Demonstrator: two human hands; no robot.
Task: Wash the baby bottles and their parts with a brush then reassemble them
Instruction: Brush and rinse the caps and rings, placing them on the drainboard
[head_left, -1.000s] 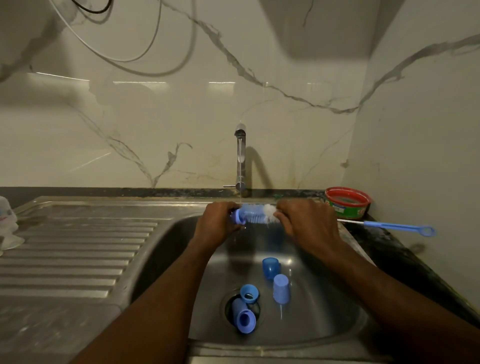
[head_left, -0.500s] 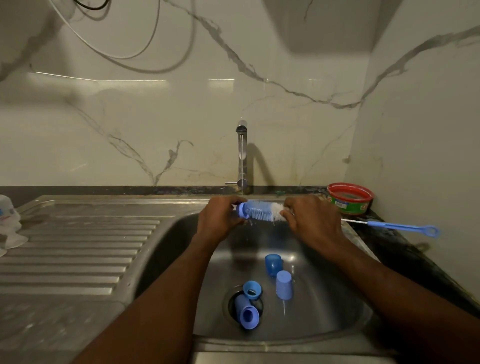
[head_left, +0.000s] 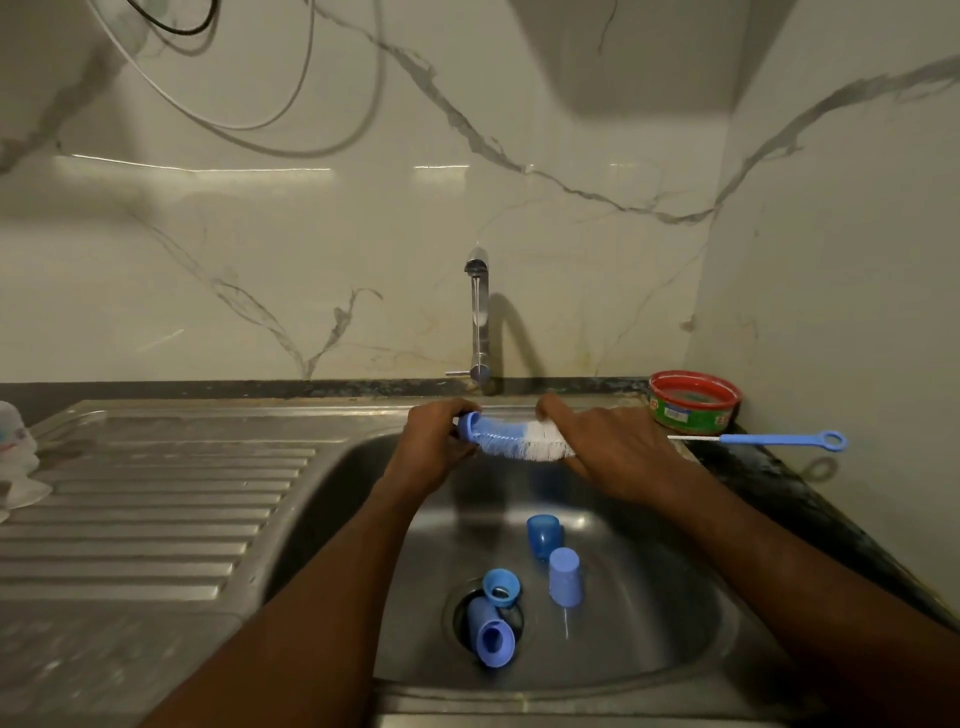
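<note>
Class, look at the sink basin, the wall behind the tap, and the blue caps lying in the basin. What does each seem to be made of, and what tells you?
Sink basin: probably stainless steel, brushed grey with soft reflections.
Wall: glossy marble or marble-look panel, pale with grey veins and light streaks.
Blue caps: likely plastic, opaque, smooth, evenly coloured.

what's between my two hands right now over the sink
In the head view, the brush spans the gap: left hand grips its blue tip, right hand its white-bristled end.

A home kitchen: steel sink (head_left: 332, 483), tap (head_left: 479, 322) and marble-tiled walls (head_left: 260, 249).
</note>
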